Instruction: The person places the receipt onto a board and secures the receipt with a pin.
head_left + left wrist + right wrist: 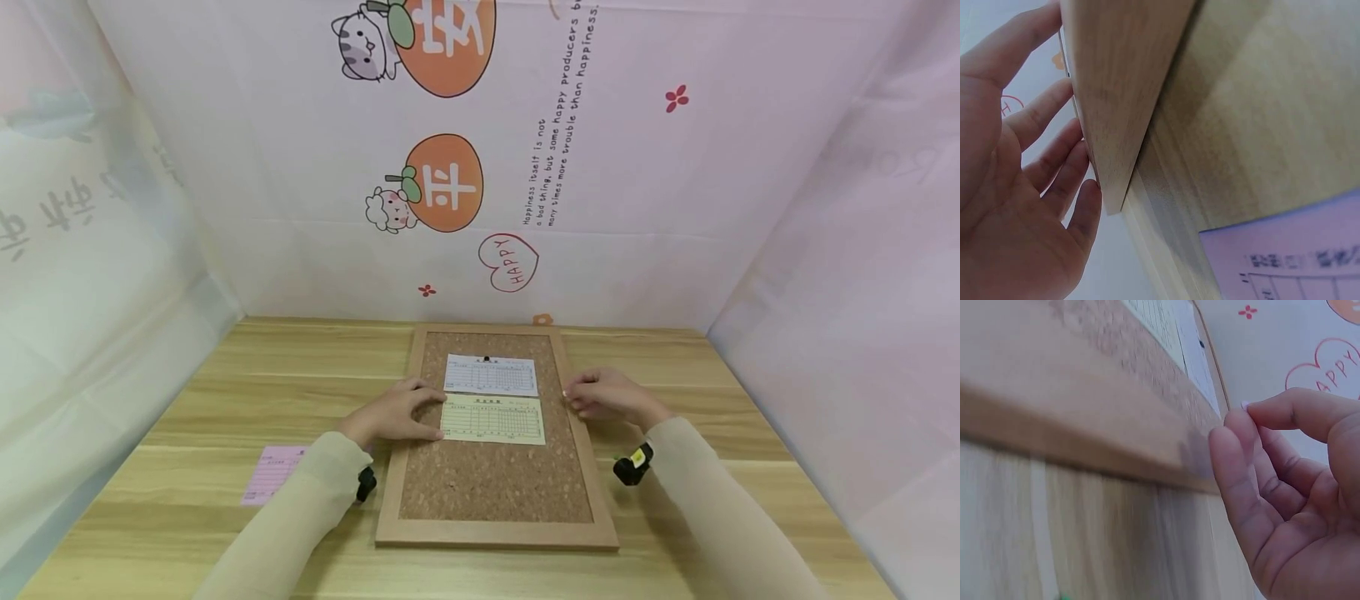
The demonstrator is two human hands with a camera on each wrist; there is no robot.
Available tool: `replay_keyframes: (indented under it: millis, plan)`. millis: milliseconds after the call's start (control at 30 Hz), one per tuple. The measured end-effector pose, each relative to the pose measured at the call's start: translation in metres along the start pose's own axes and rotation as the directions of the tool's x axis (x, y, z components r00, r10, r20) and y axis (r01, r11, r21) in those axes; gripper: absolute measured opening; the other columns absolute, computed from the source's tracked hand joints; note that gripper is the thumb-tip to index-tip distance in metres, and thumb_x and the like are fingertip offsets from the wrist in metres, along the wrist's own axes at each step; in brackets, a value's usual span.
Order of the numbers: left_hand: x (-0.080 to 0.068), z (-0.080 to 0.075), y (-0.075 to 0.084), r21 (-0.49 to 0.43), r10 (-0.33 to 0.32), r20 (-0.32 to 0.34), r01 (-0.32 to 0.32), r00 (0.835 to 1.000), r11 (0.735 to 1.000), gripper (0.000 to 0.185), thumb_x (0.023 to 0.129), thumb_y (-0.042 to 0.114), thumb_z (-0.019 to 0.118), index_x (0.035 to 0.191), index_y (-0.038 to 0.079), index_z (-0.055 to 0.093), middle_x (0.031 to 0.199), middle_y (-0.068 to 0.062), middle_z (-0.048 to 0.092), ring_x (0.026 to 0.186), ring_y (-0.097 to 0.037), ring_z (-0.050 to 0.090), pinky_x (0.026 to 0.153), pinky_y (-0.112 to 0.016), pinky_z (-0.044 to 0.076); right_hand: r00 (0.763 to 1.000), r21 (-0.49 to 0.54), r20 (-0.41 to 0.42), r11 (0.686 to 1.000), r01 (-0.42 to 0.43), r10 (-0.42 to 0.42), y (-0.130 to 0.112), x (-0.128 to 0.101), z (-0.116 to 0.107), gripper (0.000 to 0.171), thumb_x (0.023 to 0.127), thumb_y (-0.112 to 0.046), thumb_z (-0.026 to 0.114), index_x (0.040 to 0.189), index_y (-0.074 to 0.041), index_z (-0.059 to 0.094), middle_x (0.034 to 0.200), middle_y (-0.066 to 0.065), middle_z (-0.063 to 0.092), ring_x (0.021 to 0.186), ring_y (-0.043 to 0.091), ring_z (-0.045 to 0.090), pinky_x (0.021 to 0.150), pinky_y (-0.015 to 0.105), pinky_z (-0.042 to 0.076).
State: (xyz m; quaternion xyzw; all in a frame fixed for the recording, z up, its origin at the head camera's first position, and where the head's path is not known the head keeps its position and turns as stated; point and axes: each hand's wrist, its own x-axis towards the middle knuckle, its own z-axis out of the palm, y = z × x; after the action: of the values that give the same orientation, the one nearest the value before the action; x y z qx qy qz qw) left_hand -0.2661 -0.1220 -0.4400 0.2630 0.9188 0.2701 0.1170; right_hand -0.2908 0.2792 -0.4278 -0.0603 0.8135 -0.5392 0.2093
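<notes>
A yellow printed slip [492, 419] lies on the cork board [495, 487], just below a white printed slip [491, 375] with a small black pin [487, 359] at its top edge. My left hand [401, 411] reaches over the board's left frame, spread fingers and thumb at the yellow slip's left corners. Over the right frame, my right hand [609, 393] brings thumb and index finger together. A small pale object [1245, 405] shows between those tips, mostly hidden; I cannot tell its kind.
A pink printed slip [275, 473] lies on the wooden table [187, 417] left of the board, partly under the left forearm. A bit of something green [1063, 597] shows on the table near the right wrist. Printed cloth [600, 250] hangs behind and at both sides.
</notes>
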Motion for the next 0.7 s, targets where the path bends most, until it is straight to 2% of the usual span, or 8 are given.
replay_keyframes:
  millis: [100, 333, 700]
  plan:
    - [0.0, 0.0, -0.001, -0.001, 0.002, -0.001, -0.002, 1.0, 1.0, 0.064, 0.087, 0.041, 0.078, 0.141, 0.015, 0.057, 0.148, -0.012, 0.042, 0.138, -0.036, 0.036, 0.108, -0.058, 0.035, 1.0, 0.007, 0.017, 1.0, 0.008, -0.008, -0.006, 0.005, 0.009, 0.035, 0.1, -0.016, 0.063, 0.122, 0.011, 0.061, 0.101, 0.014, 0.067, 0.085, 0.018, 0.064, 0.076, 0.03, 0.057]
    - [0.0, 0.0, -0.002, 0.003, 0.013, -0.001, -0.013, 1.0, 1.0, 0.063, 0.087, 0.04, 0.078, 0.141, 0.015, 0.057, 0.147, -0.012, 0.042, 0.137, -0.036, 0.036, 0.107, -0.058, 0.036, 0.998, -0.06, 0.045, 0.997, 0.051, -0.048, -0.016, 0.018, 0.025, 0.034, 0.099, -0.016, 0.064, 0.121, 0.01, 0.063, 0.108, 0.018, 0.068, 0.091, 0.02, 0.065, 0.079, 0.031, 0.057]
    - [-0.001, -0.002, 0.001, -0.019, 0.012, 0.0, -0.012, 1.0, 1.0, 0.063, 0.088, 0.039, 0.078, 0.141, 0.013, 0.057, 0.147, -0.014, 0.042, 0.137, -0.037, 0.036, 0.107, -0.059, 0.035, 0.997, -0.015, 0.062, 0.999, 0.045, -0.044, -0.026, 0.031, 0.044, 0.037, 0.101, -0.017, 0.062, 0.127, 0.009, 0.062, 0.113, 0.016, 0.069, 0.095, 0.021, 0.067, 0.084, 0.034, 0.057]
